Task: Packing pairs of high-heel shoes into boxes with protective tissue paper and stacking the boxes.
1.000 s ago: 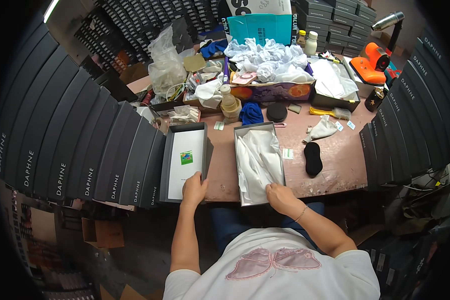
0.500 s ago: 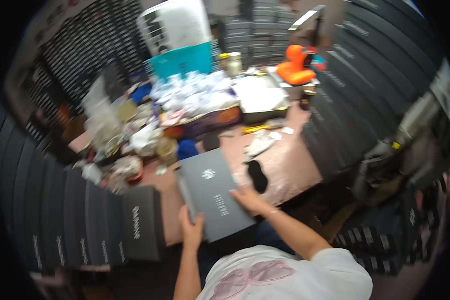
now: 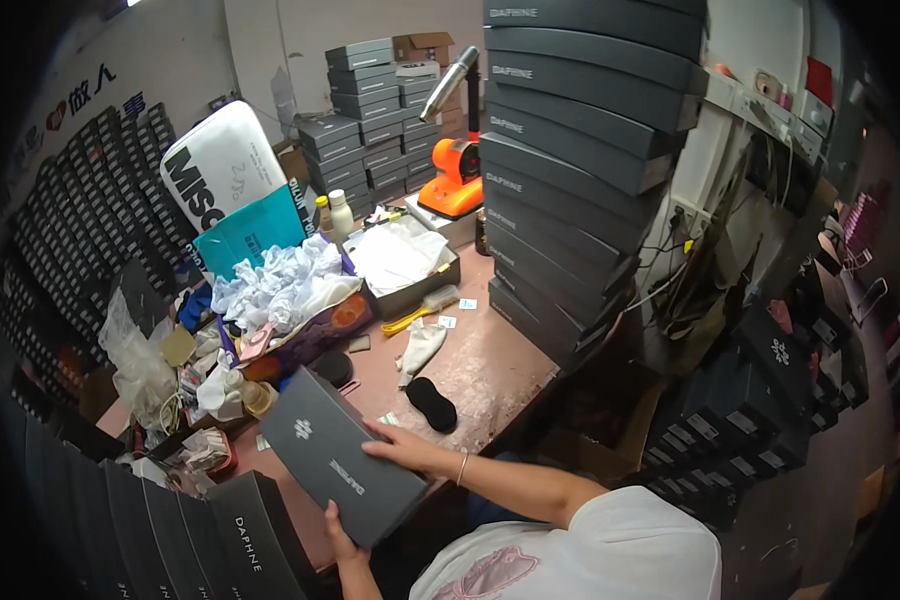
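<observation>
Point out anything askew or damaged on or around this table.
The tall stack of grey boxes is askew: its boxes sit staggered, not flush. The pink tabletop looks scuffed near its edge.

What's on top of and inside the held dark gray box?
On the dark gray box are pale lettering, a pale emblem and part of the right hand. Its closed lid hides any contents.

Grey box (image 3: pixel 332 452): smooth, matt cardboard. Tabletop (image 3: pixel 505 370): scuffed, worn, with a dull sheen. Crumpled sheets (image 3: pixel 280 288): thin, creased, paper-like. Bag (image 3: pixel 133 352): translucent, wrinkled plastic. Orange stand (image 3: pixel 452 190): glossy, apparently plastic. Cylindrical head (image 3: pixel 451 84): bright, smooth metal. Black pad (image 3: pixel 431 404): matt; material undetermined.
</observation>
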Action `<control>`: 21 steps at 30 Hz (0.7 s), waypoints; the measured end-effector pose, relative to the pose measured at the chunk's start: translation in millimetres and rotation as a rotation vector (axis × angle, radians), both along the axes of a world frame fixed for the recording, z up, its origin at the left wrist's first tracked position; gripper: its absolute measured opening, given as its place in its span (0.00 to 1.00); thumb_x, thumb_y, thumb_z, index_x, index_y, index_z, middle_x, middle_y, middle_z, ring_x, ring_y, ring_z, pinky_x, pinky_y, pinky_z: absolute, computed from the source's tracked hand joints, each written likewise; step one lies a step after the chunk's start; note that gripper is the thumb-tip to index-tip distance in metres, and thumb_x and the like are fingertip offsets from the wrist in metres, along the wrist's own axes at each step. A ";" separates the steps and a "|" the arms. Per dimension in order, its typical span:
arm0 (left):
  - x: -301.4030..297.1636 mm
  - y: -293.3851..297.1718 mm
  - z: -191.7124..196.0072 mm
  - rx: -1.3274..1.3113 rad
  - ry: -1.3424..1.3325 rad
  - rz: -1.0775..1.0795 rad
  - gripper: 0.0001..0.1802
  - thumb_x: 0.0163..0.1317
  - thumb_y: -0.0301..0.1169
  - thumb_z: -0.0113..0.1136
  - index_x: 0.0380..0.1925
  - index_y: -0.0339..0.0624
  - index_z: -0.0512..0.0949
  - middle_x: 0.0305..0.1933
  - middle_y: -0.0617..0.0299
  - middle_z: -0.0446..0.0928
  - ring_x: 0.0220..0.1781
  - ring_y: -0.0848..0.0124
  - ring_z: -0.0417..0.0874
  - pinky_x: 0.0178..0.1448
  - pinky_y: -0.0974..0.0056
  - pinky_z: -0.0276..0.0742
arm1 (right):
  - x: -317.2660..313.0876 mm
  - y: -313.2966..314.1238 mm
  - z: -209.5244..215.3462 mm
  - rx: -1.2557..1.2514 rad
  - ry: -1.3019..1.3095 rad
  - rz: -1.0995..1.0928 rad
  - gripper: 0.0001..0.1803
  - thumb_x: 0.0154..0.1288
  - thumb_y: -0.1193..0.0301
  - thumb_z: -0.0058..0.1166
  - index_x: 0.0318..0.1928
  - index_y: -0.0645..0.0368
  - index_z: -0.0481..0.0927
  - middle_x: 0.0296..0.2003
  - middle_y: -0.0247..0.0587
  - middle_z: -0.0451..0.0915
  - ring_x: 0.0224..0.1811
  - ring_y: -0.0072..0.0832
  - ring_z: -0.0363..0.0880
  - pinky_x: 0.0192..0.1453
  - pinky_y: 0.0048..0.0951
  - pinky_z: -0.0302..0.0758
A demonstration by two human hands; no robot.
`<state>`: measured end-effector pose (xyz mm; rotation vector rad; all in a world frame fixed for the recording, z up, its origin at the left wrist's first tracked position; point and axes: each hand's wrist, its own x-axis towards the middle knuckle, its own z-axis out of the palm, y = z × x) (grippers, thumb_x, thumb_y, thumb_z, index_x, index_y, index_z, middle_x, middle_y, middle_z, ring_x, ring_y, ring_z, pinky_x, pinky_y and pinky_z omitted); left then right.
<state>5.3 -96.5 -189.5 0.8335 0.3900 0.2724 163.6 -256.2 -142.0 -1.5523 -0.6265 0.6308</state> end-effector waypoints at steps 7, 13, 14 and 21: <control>109.6 -36.4 254.3 0.026 -0.661 -0.238 0.27 0.69 0.49 0.44 0.59 0.42 0.69 0.56 0.58 0.75 0.57 0.66 0.78 0.60 0.59 0.75 | -31.4 -96.5 272.2 -0.273 -1.900 -0.348 0.36 0.58 0.53 0.56 0.68 0.39 0.62 0.68 0.44 0.60 0.72 0.44 0.56 0.72 0.66 0.46; 130.9 -148.3 448.3 0.076 -0.960 -0.572 0.23 0.68 0.46 0.51 0.56 0.44 0.71 0.56 0.59 0.75 0.56 0.67 0.78 0.58 0.60 0.76 | 1.6 -183.5 383.5 -0.234 -2.674 -1.056 0.43 0.50 0.44 0.61 0.68 0.18 0.57 0.67 0.34 0.62 0.69 0.45 0.60 0.64 0.69 0.59; 131.5 -158.0 462.6 0.051 -0.996 -0.740 0.23 0.67 0.45 0.54 0.56 0.43 0.71 0.55 0.59 0.76 0.57 0.66 0.78 0.58 0.59 0.76 | -6.0 -199.3 412.9 -0.236 -2.612 -1.123 0.45 0.47 0.50 0.65 0.67 0.26 0.58 0.63 0.37 0.64 0.67 0.44 0.62 0.65 0.62 0.61; 32.5 -189.3 429.3 1.704 -1.285 -0.555 0.28 0.57 0.38 0.64 0.57 0.38 0.73 0.60 0.53 0.75 0.60 0.58 0.76 0.69 0.39 0.57 | 37.3 -330.6 553.6 -0.465 -2.270 -1.135 0.65 0.37 0.67 0.75 0.72 0.59 0.45 0.62 0.62 0.57 0.66 0.56 0.57 0.71 0.44 0.58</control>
